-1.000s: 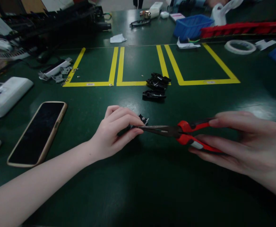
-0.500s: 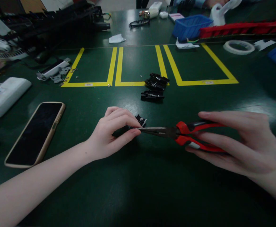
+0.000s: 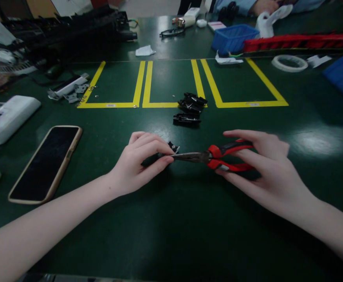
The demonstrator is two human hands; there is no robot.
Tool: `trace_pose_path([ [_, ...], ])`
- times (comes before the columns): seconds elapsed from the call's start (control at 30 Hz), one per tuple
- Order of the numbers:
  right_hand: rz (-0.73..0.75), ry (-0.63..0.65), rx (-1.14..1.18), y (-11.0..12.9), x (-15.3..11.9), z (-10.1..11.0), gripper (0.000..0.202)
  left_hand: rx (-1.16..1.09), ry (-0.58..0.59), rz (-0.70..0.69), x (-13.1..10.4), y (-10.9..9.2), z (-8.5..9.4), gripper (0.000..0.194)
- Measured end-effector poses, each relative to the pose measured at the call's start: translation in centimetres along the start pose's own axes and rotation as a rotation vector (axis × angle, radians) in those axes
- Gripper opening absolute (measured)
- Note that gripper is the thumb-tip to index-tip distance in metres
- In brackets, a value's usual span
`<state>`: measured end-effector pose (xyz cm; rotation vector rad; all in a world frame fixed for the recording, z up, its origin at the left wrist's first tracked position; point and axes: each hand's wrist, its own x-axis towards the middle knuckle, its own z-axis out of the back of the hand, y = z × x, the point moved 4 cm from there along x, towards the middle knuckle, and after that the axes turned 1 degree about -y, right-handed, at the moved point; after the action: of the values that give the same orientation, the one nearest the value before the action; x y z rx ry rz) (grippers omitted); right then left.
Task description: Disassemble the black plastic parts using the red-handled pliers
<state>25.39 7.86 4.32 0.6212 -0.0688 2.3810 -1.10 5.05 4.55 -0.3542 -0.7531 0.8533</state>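
My right hand (image 3: 265,168) grips red-and-black long-nose pliers (image 3: 215,156) by their handles, the jaws pointing left. At the jaw tips, the thumb and index finger of my left hand (image 3: 145,160) are pinched together. A small black part (image 3: 173,147) with a shiny metal edge shows just behind those fingertips; most of it is hidden by my left hand. Whatever sits between the jaw tips is too small to make out. Beyond the hands, several similar-looking black parts (image 3: 186,118) lie in a loose group on the green table (image 3: 171,227).
At left lie a phone (image 3: 46,164) and a white device (image 3: 15,117). Yellow tape (image 3: 109,105) marks rectangles across the table. Farther off are metal brackets (image 3: 74,92), a blue bin (image 3: 233,38), a tape roll (image 3: 289,63) and a red strip (image 3: 300,42). Another person's hand (image 3: 265,6) shows at the far edge.
My right hand and the pliers have shifted left and slightly up in view, the jaws staying at my left fingertips. The left hand has barely moved. The view has tilted a little.
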Motion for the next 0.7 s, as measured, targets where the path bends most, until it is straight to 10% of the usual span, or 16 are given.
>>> trace_pose_path([
  [0.23, 0.05, -0.142, -0.075, 0.6, 0.3, 1.5, 0.021, 0.123, 0.176, 0.036, 4.7, -3.4, 0.1, 0.019],
  [0.47, 0.211, -0.314, 0.013, 0.8, -0.5, 3.2, 0.031, -0.246, 0.598, 0.073, 10.6, -5.9, -1.8, 0.018],
  [0.7, 0.183, -0.278, 0.167, 0.0, -0.6, 3.1, 0.075, -0.281, 0.582, 0.184, 10.7, -5.4, -2.6, 0.028],
])
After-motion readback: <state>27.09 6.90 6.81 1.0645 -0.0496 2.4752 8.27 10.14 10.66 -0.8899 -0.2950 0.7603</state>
